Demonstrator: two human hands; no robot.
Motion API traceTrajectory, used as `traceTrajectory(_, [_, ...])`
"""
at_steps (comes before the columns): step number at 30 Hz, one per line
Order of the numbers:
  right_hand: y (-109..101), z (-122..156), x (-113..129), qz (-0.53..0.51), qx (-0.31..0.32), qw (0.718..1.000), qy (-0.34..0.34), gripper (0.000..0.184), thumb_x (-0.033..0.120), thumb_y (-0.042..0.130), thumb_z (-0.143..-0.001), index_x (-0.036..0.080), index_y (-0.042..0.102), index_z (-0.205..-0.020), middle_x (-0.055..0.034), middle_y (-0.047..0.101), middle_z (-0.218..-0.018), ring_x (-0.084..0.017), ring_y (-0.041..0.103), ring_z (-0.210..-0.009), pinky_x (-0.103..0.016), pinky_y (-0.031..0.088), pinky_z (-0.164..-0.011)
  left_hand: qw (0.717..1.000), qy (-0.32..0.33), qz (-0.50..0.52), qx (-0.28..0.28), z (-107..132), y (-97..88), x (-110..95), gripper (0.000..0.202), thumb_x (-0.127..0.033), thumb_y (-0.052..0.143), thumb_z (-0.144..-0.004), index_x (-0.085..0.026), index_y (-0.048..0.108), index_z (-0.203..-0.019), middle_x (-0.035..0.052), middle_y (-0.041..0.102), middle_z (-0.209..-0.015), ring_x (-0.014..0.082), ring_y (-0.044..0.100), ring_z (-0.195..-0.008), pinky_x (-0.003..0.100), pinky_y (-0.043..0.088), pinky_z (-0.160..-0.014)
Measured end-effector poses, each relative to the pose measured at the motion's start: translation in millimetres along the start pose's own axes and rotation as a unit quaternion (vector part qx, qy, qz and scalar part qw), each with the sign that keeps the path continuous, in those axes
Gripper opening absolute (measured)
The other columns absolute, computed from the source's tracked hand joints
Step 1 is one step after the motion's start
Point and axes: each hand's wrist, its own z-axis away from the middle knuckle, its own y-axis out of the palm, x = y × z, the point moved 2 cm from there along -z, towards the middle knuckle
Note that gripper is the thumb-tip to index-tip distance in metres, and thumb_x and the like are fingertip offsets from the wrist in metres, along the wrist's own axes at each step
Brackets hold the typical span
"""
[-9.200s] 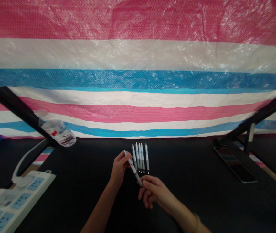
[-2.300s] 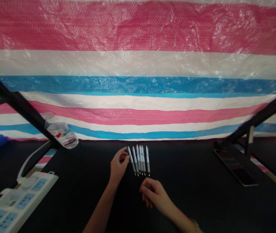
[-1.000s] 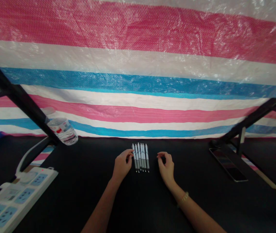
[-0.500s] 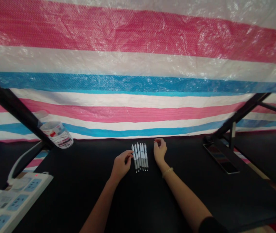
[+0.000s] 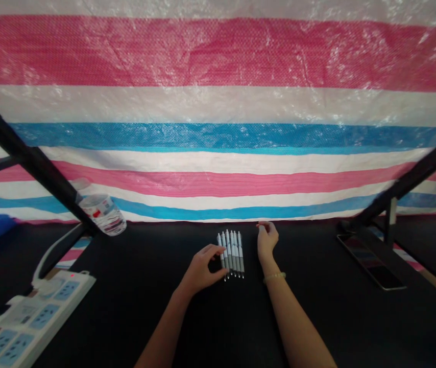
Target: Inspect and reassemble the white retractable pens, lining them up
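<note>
Several white-and-grey pens (image 5: pixel 232 252) lie side by side in a tight row on the black table (image 5: pixel 317 306), tips toward me. My left hand (image 5: pixel 201 266) rests on the table at the row's left side. Its thumb and forefinger are spread apart and touch the leftmost pen, which still lies flat. My right hand (image 5: pixel 267 239) sits just right of the row near the table's far edge. Its fingers are curled inward and I see nothing in them. A thin bracelet circles the right wrist.
A striped pink, white and blue tarp (image 5: pixel 218 153) hangs behind the table. A water bottle (image 5: pixel 101 212) lies at the left by a black frame bar (image 5: pixel 30 158). A white power strip (image 5: pixel 30 319) sits at the near left and a phone (image 5: pixel 369 260) at the right.
Both hands came up to the pen row after the left hand laid a pen beside the others. The row has been pushed closer together. My right hand moved from near me to the row's right side.
</note>
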Motion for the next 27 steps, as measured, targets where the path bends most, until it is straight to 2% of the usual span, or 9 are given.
traceTrajectory(2, [-1.8,0.0,1.3,0.011,0.038,0.999,-0.007,0.034,0.034,0.060,-0.095,0.017,0.057,-0.124,-0.0093,0.059,-0.125,-0.023,0.063,-0.104,-0.044,0.055,-0.087,0.999,0.015,-0.019,0.039,1.0,-0.1,-4.4,0.066,-0.028,0.086,-0.062,-0.026,0.062,-0.124,0.0099,0.063,-0.120,0.0284,0.060,-0.111,0.043,0.051,-0.097])
traceTrajectory(4, [-2.5,0.5,4.6,0.020,0.088,0.996,-0.023,0.034,0.035,0.059,-0.095,0.018,0.057,-0.124,-0.0092,0.059,-0.125,-0.023,0.063,-0.104,-0.043,0.055,-0.087,0.997,0.020,-0.035,0.061,1.6,0.3,-6.8,0.077,-0.031,0.090,-0.056,-0.026,0.061,-0.127,0.0115,0.057,-0.129,0.0314,0.054,-0.120,0.046,0.045,-0.103])
traceTrajectory(6, [-2.5,1.7,9.5,0.024,0.136,0.989,-0.047,0.025,0.032,0.060,-0.094,0.016,0.063,-0.114,-0.0074,0.065,-0.113,-0.021,0.065,-0.094,-0.039,0.055,-0.082,0.997,0.018,-0.041,0.069,1.6,1.3,-7.1,0.078,-0.031,0.090,-0.056,-0.027,0.060,-0.128,0.0121,0.055,-0.132,0.0321,0.051,-0.123,0.047,0.043,-0.105])
traceTrajectory(8, [-2.0,3.4,15.2,0.023,0.171,0.982,-0.072,0.012,0.023,0.061,-0.088,0.015,0.068,-0.094,-0.0037,0.069,-0.088,-0.018,0.064,-0.076,-0.033,0.053,-0.074,0.997,0.014,-0.040,0.069,1.2,3.2,-6.6,0.073,-0.028,0.088,-0.060,-0.027,0.060,-0.128,0.0113,0.055,-0.131,0.0311,0.052,-0.122,0.046,0.043,-0.104])
traceTrajectory(10, [-1.2,5.0,20.8,0.017,0.195,0.976,-0.094,0.011,0.016,0.057,-0.079,0.017,0.069,-0.080,-0.0009,0.067,-0.070,-0.016,0.059,-0.064,-0.029,0.048,-0.066,0.997,0.014,-0.043,0.063,0.6,6.0,-6.5,0.068,-0.024,0.086,-0.063,-0.027,0.060,-0.126,0.0103,0.057,-0.128,0.0299,0.053,-0.119,0.045,0.044,-0.103])
traceTrajectory(11, [-0.7,5.6,23.2,0.013,0.204,0.973,-0.103,0.014,0.016,0.055,-0.075,0.017,0.068,-0.079,-0.0006,0.066,-0.068,-0.016,0.058,-0.061,-0.028,0.046,-0.063,0.997,0.015,-0.046,0.060,0.4,7.8,-6.9,0.066,-0.022,0.085,-0.064,-0.027,0.061,-0.125,0.0100,0.058,-0.128,0.0296,0.053,-0.118,0.045,0.044,-0.103])
traceTrajectory(19, [0.8,-2.0,25.2,-0.011,0.238,0.963,-0.123,0.023,0.019,0.049,-0.071,0.018,0.067,-0.085,-0.0028,0.071,-0.079,-0.013,0.054,-0.054,-0.025,0.041,-0.054,0.996,0.034,-0.070,0.053,1.0,21.8,-15.1,0.046,-0.016,0.080,-0.070,-0.025,0.063,-0.113,0.0084,0.060,-0.127,0.0283,0.054,-0.117,0.045,0.045,-0.101])
traceTrajectory(23, [0.2,-4.0,24.2,-0.004,0.250,0.959,-0.132,0.021,0.018,0.050,-0.070,0.019,0.068,-0.081,-0.0011,0.070,-0.074,-0.013,0.053,-0.053,-0.024,0.040,-0.053,0.995,0.034,-0.079,0.050,0.9,23.8,-15.3,0.047,-0.017,0.080,-0.071,-0.025,0.062,-0.114,0.0078,0.059,-0.128,0.0272,0.054,-0.117,0.044,0.046,-0.100])
traceTrajectory(27, [0.5,-4.1,24.7,0.002,0.246,0.959,-0.141,0.026,0.014,0.048,-0.066,0.020,0.068,-0.082,-0.0008,0.070,-0.074,-0.015,0.055,-0.057,-0.025,0.042,-0.058,0.995,0.036,-0.086,0.047,1.2,25.2,-13.2,0.053,-0.017,0.081,-0.069,-0.026,0.061,-0.117,0.0082,0.058,-0.130,0.0280,0.054,-0.119,0.045,0.046,-0.101])
